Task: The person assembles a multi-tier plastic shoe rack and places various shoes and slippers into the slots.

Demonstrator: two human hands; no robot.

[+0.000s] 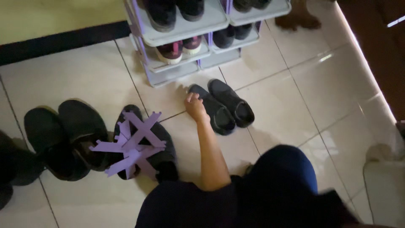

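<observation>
My left hand (195, 105) reaches out over the tiled floor, fingers curled on the end of a black slip-on shoe (215, 113). Its partner, a second black shoe (233, 103), lies right beside it on the right, touching it. Both point toward the lilac plastic shoe rack (185, 29) just beyond. My right hand is out of sight.
The rack's shelves hold dark shoes and a pink pair (176, 50). Loose purple cross-shaped rack parts (133, 145) lie on another black pair at the left, next to larger black shoes (63, 135). My knee in blue trousers (282, 173) is low right; a dark door (379, 46) stands on the right.
</observation>
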